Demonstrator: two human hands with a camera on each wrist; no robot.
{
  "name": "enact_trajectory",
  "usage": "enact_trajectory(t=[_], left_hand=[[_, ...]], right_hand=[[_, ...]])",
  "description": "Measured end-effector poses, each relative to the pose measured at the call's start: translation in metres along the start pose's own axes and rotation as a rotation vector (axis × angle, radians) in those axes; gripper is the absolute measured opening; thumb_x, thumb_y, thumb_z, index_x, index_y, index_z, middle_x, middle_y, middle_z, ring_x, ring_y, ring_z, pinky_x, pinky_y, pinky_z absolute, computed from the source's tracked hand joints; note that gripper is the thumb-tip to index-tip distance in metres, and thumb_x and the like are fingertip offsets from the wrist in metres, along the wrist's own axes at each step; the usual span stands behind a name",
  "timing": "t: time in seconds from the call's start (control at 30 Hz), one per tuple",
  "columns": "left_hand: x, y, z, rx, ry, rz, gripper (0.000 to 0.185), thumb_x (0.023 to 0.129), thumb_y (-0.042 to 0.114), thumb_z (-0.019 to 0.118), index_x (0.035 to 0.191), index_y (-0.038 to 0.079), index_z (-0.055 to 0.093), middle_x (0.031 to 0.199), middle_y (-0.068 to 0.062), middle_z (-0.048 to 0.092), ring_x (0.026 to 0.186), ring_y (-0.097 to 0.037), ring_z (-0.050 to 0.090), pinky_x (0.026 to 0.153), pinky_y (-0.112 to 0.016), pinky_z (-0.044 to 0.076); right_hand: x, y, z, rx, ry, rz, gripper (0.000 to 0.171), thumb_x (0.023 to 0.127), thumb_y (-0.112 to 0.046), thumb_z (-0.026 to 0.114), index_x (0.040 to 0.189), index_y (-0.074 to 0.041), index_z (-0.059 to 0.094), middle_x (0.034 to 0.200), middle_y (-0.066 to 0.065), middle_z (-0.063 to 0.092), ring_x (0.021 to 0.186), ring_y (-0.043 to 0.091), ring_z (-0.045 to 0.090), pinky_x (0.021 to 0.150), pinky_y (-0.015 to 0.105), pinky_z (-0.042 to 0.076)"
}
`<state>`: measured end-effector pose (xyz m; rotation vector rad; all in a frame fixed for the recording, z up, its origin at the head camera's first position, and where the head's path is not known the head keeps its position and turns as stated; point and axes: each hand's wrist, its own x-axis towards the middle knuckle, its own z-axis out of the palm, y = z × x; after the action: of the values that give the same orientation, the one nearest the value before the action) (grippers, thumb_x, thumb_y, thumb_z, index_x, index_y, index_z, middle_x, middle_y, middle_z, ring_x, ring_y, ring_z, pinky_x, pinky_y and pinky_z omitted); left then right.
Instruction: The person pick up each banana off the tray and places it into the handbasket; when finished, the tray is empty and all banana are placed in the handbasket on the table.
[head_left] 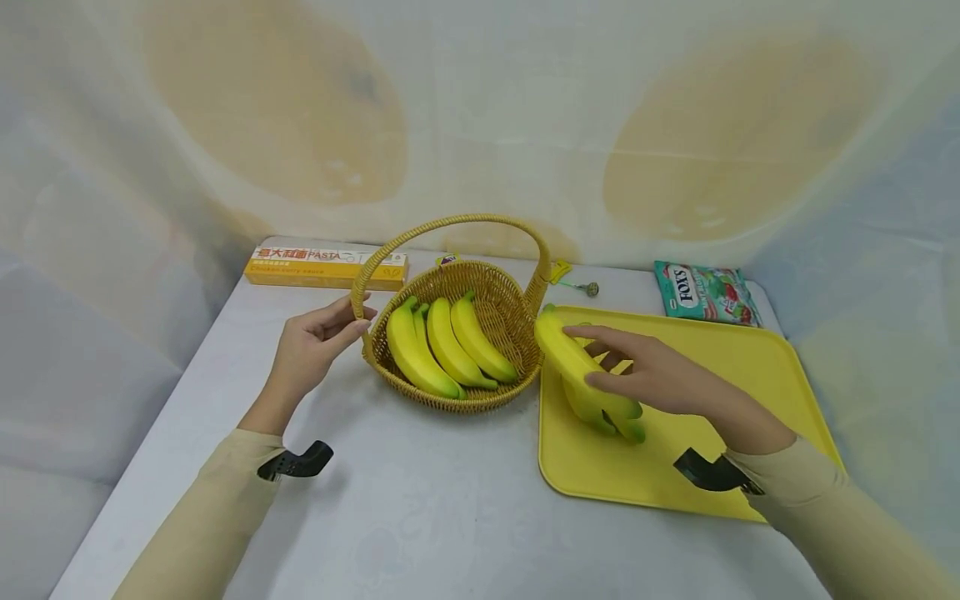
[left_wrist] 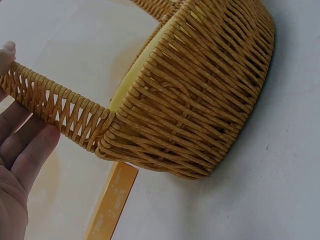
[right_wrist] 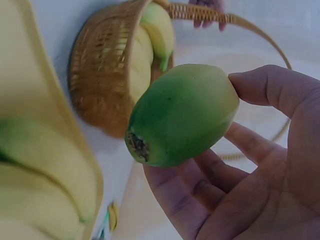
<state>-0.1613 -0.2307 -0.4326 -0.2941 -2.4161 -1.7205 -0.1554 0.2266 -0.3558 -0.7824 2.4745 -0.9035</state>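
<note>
A woven basket [head_left: 513, 310] with a tall handle [head_left: 450, 221] stands mid-table and holds a bunch of yellow bananas [head_left: 442, 342]. My left hand [head_left: 318, 340] pinches the handle's left foot between thumb and fingers; the left wrist view shows my fingers [left_wrist: 25, 150] behind the handle [left_wrist: 55, 105] beside the basket wall [left_wrist: 200, 100]. My right hand [head_left: 652, 375] grips a second banana bunch [head_left: 573, 362] over the left part of the yellow tray [head_left: 750, 375]. In the right wrist view my right hand [right_wrist: 260, 175] wraps a green-tipped banana [right_wrist: 185, 115], with the basket [right_wrist: 95, 85] beyond.
A yellow pasta box [head_left: 322, 267] lies at the back left of the white table, also visible under the basket as the pasta box [left_wrist: 112, 205]. A green candy bag [head_left: 705, 292] lies behind the tray. A small yellow-tagged trinket [head_left: 577, 283] lies behind the basket.
</note>
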Motion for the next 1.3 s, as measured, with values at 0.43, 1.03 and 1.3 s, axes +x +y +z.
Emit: enact_trajectory(t=[0.43,1.03,1.3], left_hand=[[0.001,-0.002,0.000,0.004,0.004,-0.013,0.043,0.099,0.024,0.070,0.140,0.012,0.064,0.117,-0.010,0.074,0.108,-0.007,0.069,0.093,-0.018,0.054],[0.000,0.001,0.001,0.042,0.015,-0.024,0.045,0.098,0.028,0.071,0.141,0.017,0.063,0.117,-0.010,0.074,0.108,-0.006,0.069,0.093,-0.018,0.053],[-0.001,0.002,0.001,0.024,0.005,-0.009,0.043,0.099,0.023,0.070,0.140,0.014,0.063,0.118,-0.013,0.073,0.108,-0.005,0.068,0.093,-0.018,0.053]], right_hand=[[0.091,-0.030,0.020,0.065,-0.095,-0.010,0.061,0.101,-0.032,0.064,0.157,-0.028,0.040,0.142,0.008,0.056,0.124,0.028,0.058,0.102,0.048,0.050],[0.180,-0.043,0.065,-0.072,-0.149,0.042,0.064,0.100,-0.033,0.065,0.158,-0.023,0.039,0.137,0.012,0.061,0.118,0.022,0.062,0.086,0.034,0.054],[0.191,-0.055,0.076,-0.055,-0.179,0.062,0.069,0.097,-0.028,0.070,0.158,-0.018,0.038,0.129,0.012,0.066,0.105,0.018,0.066,0.082,0.029,0.057]])
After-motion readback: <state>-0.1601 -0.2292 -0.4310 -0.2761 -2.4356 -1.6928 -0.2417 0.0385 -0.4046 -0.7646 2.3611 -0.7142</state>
